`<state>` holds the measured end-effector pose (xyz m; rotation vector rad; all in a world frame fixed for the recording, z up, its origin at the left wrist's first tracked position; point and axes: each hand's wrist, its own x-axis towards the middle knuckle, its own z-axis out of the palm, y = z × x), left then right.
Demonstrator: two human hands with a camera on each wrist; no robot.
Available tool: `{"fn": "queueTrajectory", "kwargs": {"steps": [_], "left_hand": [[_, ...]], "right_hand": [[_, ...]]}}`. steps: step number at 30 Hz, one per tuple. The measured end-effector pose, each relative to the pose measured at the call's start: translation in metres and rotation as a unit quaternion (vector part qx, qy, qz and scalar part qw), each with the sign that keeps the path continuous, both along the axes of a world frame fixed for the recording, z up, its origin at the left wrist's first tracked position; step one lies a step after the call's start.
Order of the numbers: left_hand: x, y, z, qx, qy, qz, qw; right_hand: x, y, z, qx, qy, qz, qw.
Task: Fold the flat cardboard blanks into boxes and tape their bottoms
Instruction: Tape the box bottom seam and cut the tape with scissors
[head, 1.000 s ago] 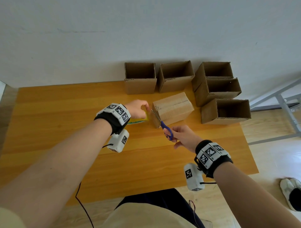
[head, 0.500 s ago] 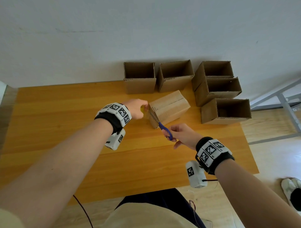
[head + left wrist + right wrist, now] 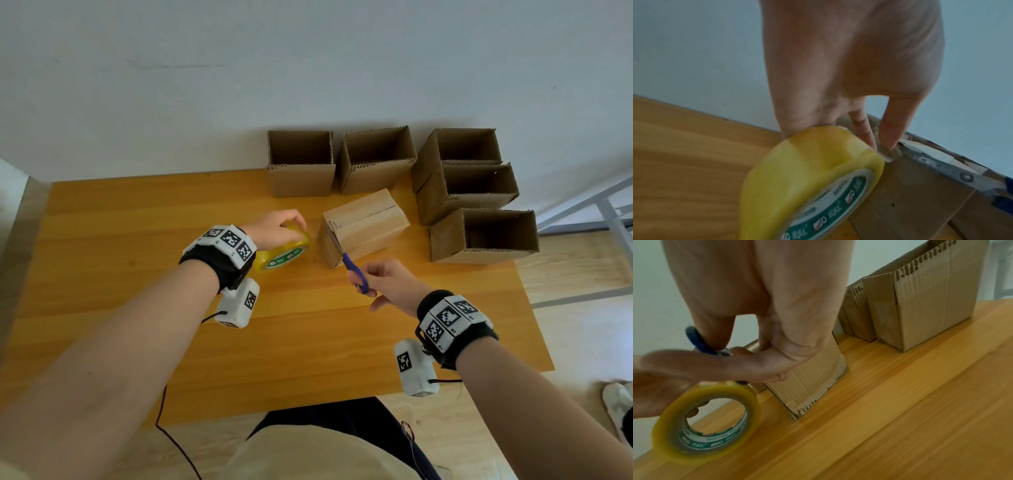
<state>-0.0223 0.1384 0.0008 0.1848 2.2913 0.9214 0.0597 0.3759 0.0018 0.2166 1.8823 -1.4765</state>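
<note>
Cardboard box point(image 3: 364, 224) with its taped bottom turned up lies between the two hands on the wooden table point(image 3: 137, 219), just beyond the right hand point(image 3: 390, 284) and just to the right of the left hand point(image 3: 277, 228). The left hand grips a yellowish roll of packing tape point(image 3: 284, 255) from above, holding it on edge, fingers curled over its rim; in the left wrist view its fingertips point(image 3: 890, 138) seem to pinch the loose tape end near the box's corner, though blur makes that uncertain. The right hand grips blue-handled scissors point(image 3: 356, 274), fingers curled through the loops, blades reaching up against the box's near end. Beyond both hands, five open boxes point(image 3: 301, 164) stand upright along the wall.
</note>
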Motion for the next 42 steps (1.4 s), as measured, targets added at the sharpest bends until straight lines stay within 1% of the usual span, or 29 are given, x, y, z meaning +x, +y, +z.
{"fn": "queueTrajectory", "kwargs": {"steps": [7, 12, 18, 24, 27, 31, 33, 36, 38, 42], "left_hand": [[0.005, -0.008, 0.0, -0.007, 0.027, 0.002, 1.0], [0.011, -0.007, 0.005, -0.007, 0.042, 0.022, 0.999], [0.018, -0.011, 0.004, 0.037, 0.083, 0.054, 0.994], [0.022, -0.01, -0.004, 0.036, 0.103, 0.085, 0.99], [0.029, -0.005, -0.013, 0.001, 0.123, 0.078, 0.989], [0.039, 0.001, -0.033, -0.05, 0.131, 0.081, 0.987], [0.043, 0.004, -0.04, -0.092, 0.141, 0.049, 0.984], [0.052, 0.009, -0.051, -0.153, 0.138, -0.006, 0.979], [0.06, 0.012, -0.061, -0.169, 0.137, -0.001, 0.976], [0.069, 0.017, -0.074, -0.171, 0.146, 0.031, 0.974]], "right_hand": [[-0.002, 0.0, -0.002, 0.006, -0.003, 0.002, 1.0], [-0.004, 0.0, -0.003, 0.016, -0.001, 0.01, 1.0], [-0.007, 0.0, -0.002, 0.023, 0.003, 0.017, 1.0], [-0.008, -0.002, -0.002, 0.027, 0.001, 0.027, 0.999], [-0.008, -0.002, -0.003, 0.031, -0.002, 0.027, 0.999], [-0.008, -0.002, -0.006, 0.039, -0.001, 0.031, 0.999], [-0.008, -0.002, -0.008, 0.045, 0.0, 0.034, 0.998], [-0.008, -0.003, -0.009, 0.049, 0.0, 0.043, 0.998], [-0.006, -0.002, -0.009, 0.045, 0.0, 0.042, 0.998], [-0.006, -0.002, -0.008, 0.053, -0.002, 0.05, 0.997]]}}
